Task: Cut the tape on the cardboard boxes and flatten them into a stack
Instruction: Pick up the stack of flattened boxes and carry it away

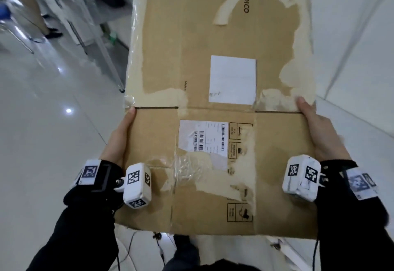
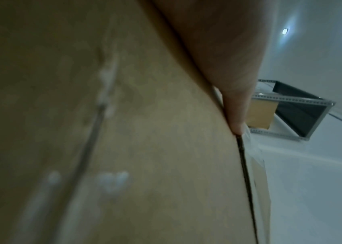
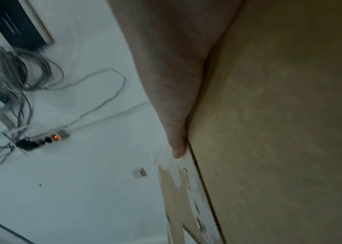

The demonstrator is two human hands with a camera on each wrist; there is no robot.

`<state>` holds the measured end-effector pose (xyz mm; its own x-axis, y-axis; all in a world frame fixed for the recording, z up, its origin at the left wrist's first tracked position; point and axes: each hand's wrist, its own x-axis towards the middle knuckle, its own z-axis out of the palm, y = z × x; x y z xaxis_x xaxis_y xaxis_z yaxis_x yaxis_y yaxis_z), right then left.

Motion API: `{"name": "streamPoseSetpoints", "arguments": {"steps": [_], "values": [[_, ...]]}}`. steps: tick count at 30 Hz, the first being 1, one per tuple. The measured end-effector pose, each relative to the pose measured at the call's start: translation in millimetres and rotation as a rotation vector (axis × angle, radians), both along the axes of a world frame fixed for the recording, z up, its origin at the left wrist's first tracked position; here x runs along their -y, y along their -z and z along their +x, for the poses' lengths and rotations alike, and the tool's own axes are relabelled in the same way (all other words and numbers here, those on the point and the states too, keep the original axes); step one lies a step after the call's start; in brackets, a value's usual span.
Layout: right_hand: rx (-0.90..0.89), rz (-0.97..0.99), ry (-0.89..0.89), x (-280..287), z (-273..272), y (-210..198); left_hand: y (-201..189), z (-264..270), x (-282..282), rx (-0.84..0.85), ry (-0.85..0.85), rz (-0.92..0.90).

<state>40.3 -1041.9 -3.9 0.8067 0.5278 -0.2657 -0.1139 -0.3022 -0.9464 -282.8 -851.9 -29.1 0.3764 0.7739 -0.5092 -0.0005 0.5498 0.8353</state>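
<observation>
Hands — left [image 1: 119, 136], right [image 1: 319, 134] — each grip clutching flattened box [image 1: 217, 91] edge; cables [image 3: 19, 82] on floor.

The fingers of each hand lie hidden under the flattened cardboard box [image 1: 217, 108], whose label [image 1: 203, 136] print is unreadable.

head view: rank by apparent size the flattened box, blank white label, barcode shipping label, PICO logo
1. flattened box, by far
2-3. blank white label and barcode shipping label: alike, and the latter is nearer the camera, so unranked
4. PICO logo
</observation>
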Motion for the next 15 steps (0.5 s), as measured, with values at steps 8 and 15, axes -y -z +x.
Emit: {"name": "streamPoseSetpoints", "arguments": {"steps": [8,15], "values": [[-0.01,0.03,-0.123,-196,-51,-12,-5,-73,-141,-0.014,-0.152,0.04],[-0.065,0.028,-0.194,-342,-68,11,12,-101,-278,-0.013,-0.168,0.014]]}}
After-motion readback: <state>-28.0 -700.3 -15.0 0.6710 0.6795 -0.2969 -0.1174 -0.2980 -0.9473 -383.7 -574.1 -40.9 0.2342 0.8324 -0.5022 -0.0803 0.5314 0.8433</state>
